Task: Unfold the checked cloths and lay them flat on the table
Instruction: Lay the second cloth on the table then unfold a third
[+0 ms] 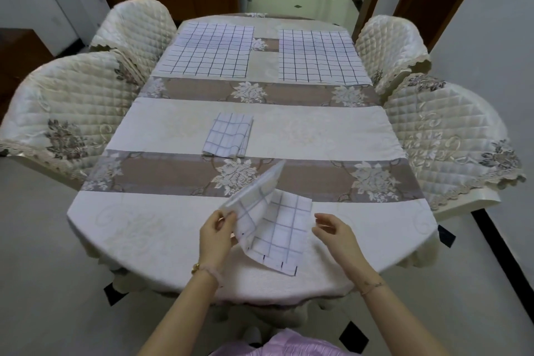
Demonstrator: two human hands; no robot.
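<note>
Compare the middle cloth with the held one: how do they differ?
The middle cloth lies fully folded; the held cloth is half opened, one flap raised. The left hand pinches the held cloth; nothing touches the middle cloth. Both are white with dark checks.

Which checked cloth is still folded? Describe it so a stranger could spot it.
Find the dining table with the floral-banded tablecloth. On the pale band across its middle lies the folded checked cloth. Unlike the two spread cloths at the far end and the half-opened cloth nearest, it is a small layered packet.
</note>
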